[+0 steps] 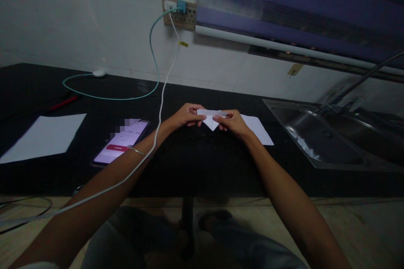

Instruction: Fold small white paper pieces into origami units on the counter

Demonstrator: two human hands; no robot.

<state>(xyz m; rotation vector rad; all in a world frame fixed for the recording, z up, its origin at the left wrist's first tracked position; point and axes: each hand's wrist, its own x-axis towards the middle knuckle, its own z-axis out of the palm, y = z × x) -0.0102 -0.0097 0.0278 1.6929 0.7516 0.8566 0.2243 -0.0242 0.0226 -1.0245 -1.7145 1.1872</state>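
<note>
A small folded piece of white paper [212,123] is held up above the black countertop, its lower part coming to a point. My left hand [188,115] pinches its left end, with the thumb on the near face. At the other end my right hand [233,122] grips it the same way, thumb near the middle. Both hands are closed, and the fingers behind the paper are partly hidden. Just past my right hand lies a flat white sheet [257,129], partly covered by that hand.
A phone [121,142] with a lit screen lies beside my left forearm. Further left are another white sheet [44,136] and a red object [64,102]. A white cable [162,105] hangs from the wall socket [179,13] across my left arm. A metal sink [315,134] is at right.
</note>
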